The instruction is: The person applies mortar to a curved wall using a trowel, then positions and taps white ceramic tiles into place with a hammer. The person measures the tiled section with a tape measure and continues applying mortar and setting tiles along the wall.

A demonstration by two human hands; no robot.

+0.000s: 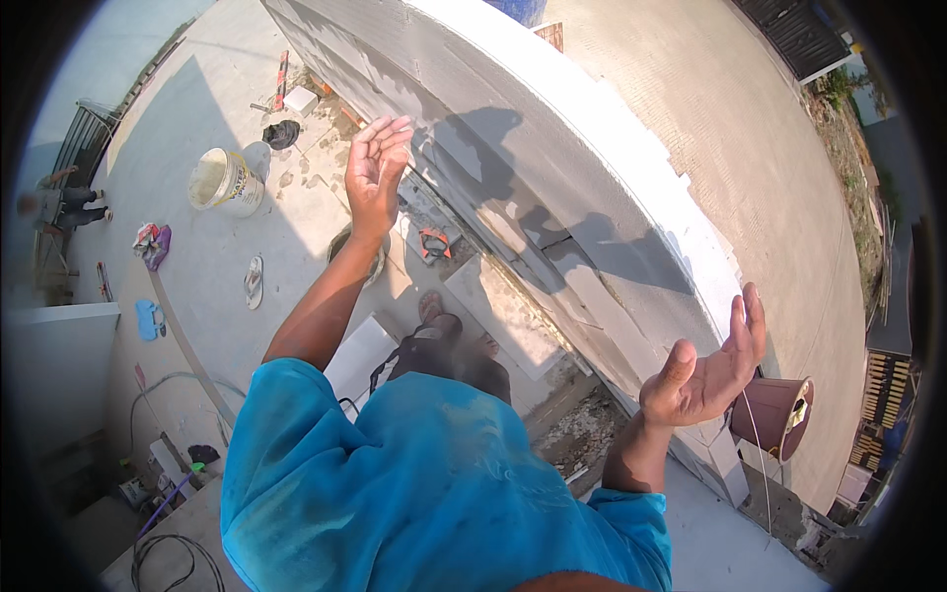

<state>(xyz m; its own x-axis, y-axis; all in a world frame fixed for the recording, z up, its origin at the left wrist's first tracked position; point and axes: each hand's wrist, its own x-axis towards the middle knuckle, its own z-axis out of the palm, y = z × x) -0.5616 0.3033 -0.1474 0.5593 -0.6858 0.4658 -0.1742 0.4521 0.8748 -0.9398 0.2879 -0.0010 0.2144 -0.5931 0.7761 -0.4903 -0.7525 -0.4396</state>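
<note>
White plastic bucket [243, 187] and a sandal [254, 283] sit on the ground at left. The left hand [378, 170], empty, fingers loosely bent, is raised before the grey wall [582, 168], which slants down to the right hand [708, 373], empty and spread wide, beside a brown bucket [765, 419].
</note>
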